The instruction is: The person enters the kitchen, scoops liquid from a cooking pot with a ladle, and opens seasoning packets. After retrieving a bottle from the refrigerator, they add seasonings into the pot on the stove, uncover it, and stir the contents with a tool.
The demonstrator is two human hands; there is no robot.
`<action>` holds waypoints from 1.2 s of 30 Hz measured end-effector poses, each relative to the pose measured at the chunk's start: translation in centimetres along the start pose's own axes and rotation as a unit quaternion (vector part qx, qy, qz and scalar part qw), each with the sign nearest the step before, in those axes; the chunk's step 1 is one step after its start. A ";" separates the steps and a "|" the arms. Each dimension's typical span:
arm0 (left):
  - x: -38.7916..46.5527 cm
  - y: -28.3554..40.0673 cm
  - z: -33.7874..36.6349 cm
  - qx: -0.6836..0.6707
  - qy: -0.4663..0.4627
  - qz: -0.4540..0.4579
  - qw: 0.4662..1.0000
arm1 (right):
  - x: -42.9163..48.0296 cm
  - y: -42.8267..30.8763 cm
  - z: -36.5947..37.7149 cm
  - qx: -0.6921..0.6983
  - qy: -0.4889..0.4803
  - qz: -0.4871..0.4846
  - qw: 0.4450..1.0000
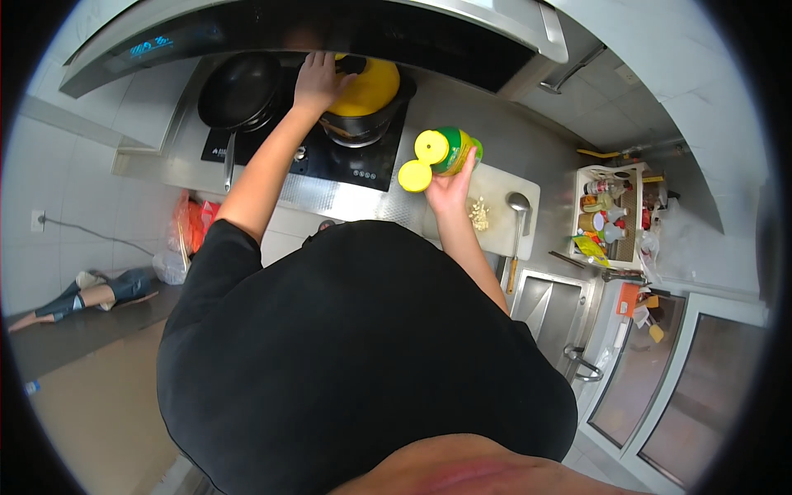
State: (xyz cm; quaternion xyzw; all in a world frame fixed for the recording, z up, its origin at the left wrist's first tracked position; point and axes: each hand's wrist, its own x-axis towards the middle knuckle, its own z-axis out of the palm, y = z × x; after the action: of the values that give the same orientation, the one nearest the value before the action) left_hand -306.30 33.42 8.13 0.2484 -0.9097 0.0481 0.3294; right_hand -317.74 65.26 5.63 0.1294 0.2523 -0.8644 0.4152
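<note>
My left hand (318, 81) reaches over the stove with its fingers stretched out and its thumb apart. It is at the left side of a yellow pot lid (374, 90), close to the lid's black knob (354, 64); whether it touches the lid is hard to tell. Under the lid stands a dark cooking pot (356, 128) on the right burner. In my right hand (453, 189) is a green and yellow seasoning canister (456, 148), tilted towards me with its yellow flip cap (415, 176) open. The canister bears writing.
A black frying pan (240, 91) sits on the left burner of the cooktop (371, 175). On the white cutting board (495, 185) lie chopped pale pieces (479, 214) and a ladle (516, 232). A range hood (371, 28) overhangs the stove. Rightward are a seasoning rack (609, 170) and a sink (547, 303).
</note>
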 end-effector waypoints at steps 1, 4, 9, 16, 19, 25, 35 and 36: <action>0.3 -1.2 1.3 -0.005 0.003 0.003 1.000 | 0.1 0.4 -0.1 -0.001 0.006 0.003 1.000; 1.3 -2.8 3.5 -0.063 -0.007 0.045 0.997 | -0.2 1.3 0.2 -0.002 0.029 -0.022 0.999; 2.3 -4.7 2.9 -0.112 -0.021 0.132 0.985 | -0.5 2.7 -0.3 -0.011 0.043 -0.064 0.997; 2.9 -6.4 4.0 -0.174 -0.034 0.173 0.969 | 0.2 4.4 0.0 0.026 0.094 -0.083 0.992; 2.8 -7.1 4.3 -0.195 -0.051 0.170 0.965 | 0.4 5.1 0.6 0.026 0.088 -0.080 0.993; 3.6 -6.3 1.4 -0.277 -0.109 0.063 0.953 | 2.0 4.2 0.8 -0.005 0.085 -0.130 0.988; 4.3 -15.9 0.0 -0.125 0.021 0.143 0.982 | 8.9 0.2 5.1 -0.142 -0.048 -0.266 0.952; 4.3 -16.9 0.0 -0.167 0.043 0.136 0.976 | 9.7 0.3 5.6 -0.182 -0.034 -0.252 0.950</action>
State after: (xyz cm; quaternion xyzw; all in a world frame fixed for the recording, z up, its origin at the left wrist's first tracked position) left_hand -301.00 16.86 9.55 0.0618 -0.9150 -0.0497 0.3955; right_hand -323.61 55.66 6.04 -0.0458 0.4154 -0.8841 0.2091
